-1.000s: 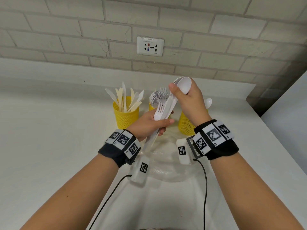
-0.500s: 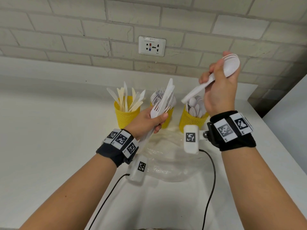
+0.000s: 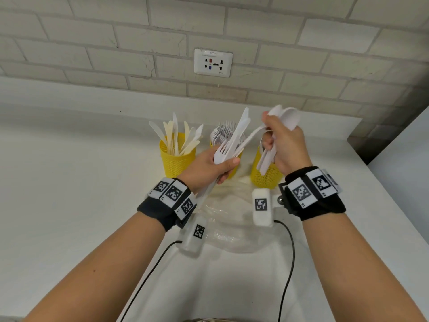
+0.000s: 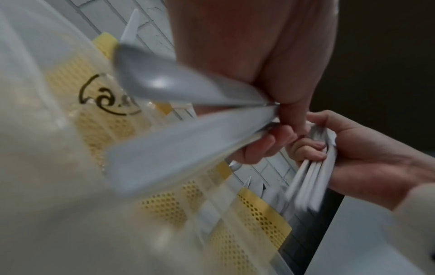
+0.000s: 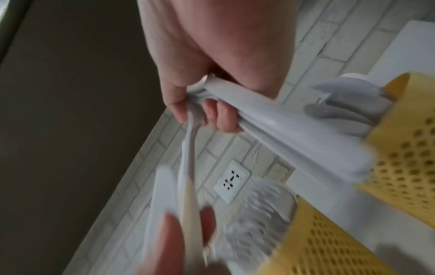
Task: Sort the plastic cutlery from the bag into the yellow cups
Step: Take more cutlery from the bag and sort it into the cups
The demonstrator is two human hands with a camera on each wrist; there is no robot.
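Note:
My left hand (image 3: pixel 214 169) grips a bundle of white plastic forks and knives (image 3: pixel 233 140), tips up, in front of the middle yellow cup (image 3: pixel 233 171), which holds forks. My right hand (image 3: pixel 282 141) grips several white spoons (image 3: pixel 287 117), bowls up, their handles hanging over the right yellow cup (image 3: pixel 267 180). One spoon handle reaches from it toward the bundle. The left yellow cup (image 3: pixel 177 160) holds knives. In the left wrist view my fingers (image 4: pixel 259 148) curl round the bundle (image 4: pixel 188 141). The right wrist view shows fingers (image 5: pixel 212 116) round the spoon handles (image 5: pixel 282 141) beside the spoon cup (image 5: pixel 412 148).
A crumpled clear plastic bag (image 3: pixel 232 226) lies on the white counter (image 3: pixel 69 194) between my wrists. A brick wall with a socket (image 3: pixel 213 62) stands behind the cups. A white surface (image 3: pixel 408 159) rises at the right, past the counter's edge.
My right hand pulled spoons up and to the right out of the bundle, then came back down and left, close beside it. The left hand stayed in place with its bundle.

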